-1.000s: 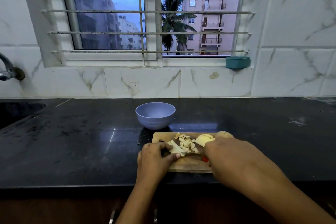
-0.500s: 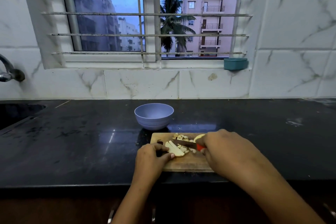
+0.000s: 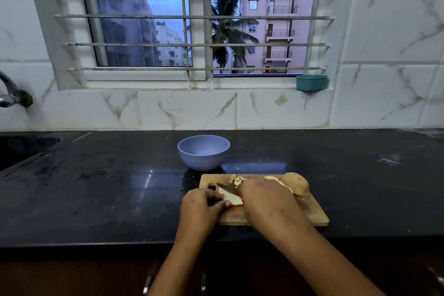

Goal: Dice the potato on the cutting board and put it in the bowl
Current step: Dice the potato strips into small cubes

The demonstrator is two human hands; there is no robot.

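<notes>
On the black desk (image 3: 96,187), the left hand (image 3: 201,209) curls its fingers over pale potato slices (image 3: 232,200) at the left end of the wooden cutting board (image 3: 312,214). One lilac bowl (image 3: 203,151) stands just behind. The right hand (image 3: 266,202) grips a red-handled knife (image 3: 227,187) with its blade over the slices, and hides most of the diced bits (image 3: 236,179). One unpeeled potato chunk (image 3: 296,182) lies far right.

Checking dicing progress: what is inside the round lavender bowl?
No potato shows inside the round lavender bowl; its near wall hides the very bottom. The pale diced potato pieces lie on the rectangular wooden cutting board instead.
</notes>
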